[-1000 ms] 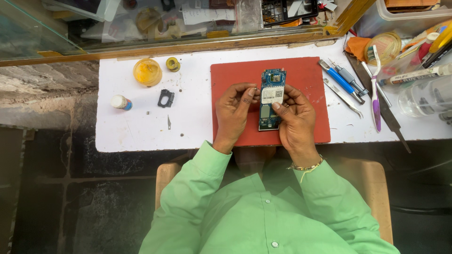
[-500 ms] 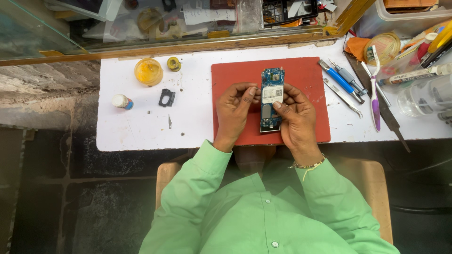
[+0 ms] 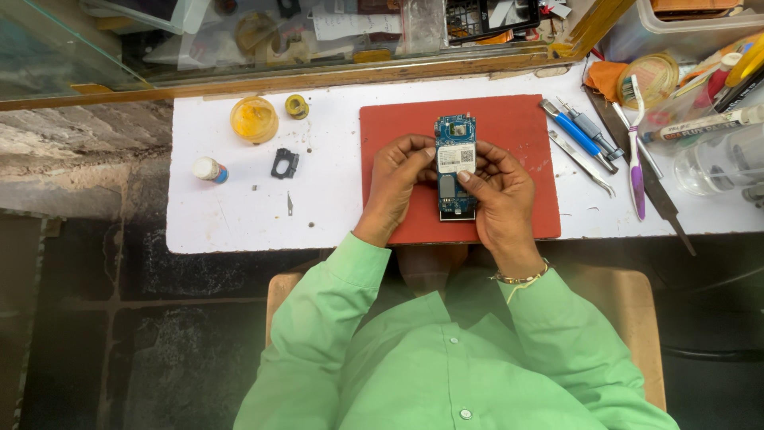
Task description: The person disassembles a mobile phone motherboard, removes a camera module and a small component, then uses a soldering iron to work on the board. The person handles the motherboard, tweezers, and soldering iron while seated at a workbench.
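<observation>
At frame centre, the left hand (image 3: pixel 395 185) and right hand (image 3: pixel 499 195) both grasp a narrow blue circuit board (image 3: pixel 455 166) over the red rectangular mat (image 3: pixel 525 135); fingers hide its edges. Right-edge tools are cut off.

the right hand (image 3: pixel 500 191) covers the blue circuit board's (image 3: pixel 455 131) lower right edge. the clear plastic jar (image 3: pixel 716 163) is cut off at the right edge.

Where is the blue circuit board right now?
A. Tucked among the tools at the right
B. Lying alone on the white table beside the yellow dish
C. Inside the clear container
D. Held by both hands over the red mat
D: the blue circuit board sits between the left hand and right hand, fingers of both touching it, above the red mat.
</observation>
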`<state>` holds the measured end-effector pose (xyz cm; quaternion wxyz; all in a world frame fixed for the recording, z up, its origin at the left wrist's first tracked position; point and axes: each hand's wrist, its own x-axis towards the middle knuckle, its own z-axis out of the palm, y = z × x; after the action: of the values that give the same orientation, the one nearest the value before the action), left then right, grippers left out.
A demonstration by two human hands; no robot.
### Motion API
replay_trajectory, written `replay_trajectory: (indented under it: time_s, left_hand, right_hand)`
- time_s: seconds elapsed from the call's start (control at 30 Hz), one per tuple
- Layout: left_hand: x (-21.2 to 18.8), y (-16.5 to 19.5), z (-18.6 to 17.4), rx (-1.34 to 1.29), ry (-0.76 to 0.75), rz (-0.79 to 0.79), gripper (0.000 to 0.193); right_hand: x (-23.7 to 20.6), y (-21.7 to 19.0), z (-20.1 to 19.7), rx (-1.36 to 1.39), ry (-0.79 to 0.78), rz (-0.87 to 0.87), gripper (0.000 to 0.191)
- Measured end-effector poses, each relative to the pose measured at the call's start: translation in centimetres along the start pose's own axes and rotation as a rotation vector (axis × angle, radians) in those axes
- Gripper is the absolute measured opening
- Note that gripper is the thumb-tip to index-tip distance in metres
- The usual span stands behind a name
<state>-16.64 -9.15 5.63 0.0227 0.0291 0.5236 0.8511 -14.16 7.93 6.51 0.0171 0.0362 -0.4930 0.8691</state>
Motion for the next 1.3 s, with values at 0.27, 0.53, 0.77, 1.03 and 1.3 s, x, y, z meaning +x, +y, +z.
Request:
replay_trajectory:
  time_s: [0.27, 0.53, 0.77, 1.03, 1.3]
  left_hand:
    - [0.6, -0.3, 0.0, 0.036, 0.062, -0.010, 0.011]
    - [0.7, -0.4, 0.1, 0.081, 0.100, -0.003, 0.007]
    - [0.6, -0.4, 0.1, 0.071, 0.112, -0.007, 0.007]
    - [0.0, 0.9, -0.2, -0.023, 0.039, -0.067, 0.018]
    - [-0.9, 2.2, -0.8, 0.062, 0.000, -0.085, 0.026]
  right_hand:
    - [-0.3, 0.2, 0.1, -0.011, -0.023, -0.032, 0.042]
    - [-0.3, 0.3, 0.3, -0.043, -0.022, -0.047, 0.041]
    - [-0.3, 0.4, 0.2, -0.064, -0.019, -0.040, 0.042]
    - [0.2, -0.5, -0.1, -0.069, -0.019, -0.010, 0.042]
    - [-0.1, -2.3, 0.4, -0.113, -0.027, 0.038, 0.043]
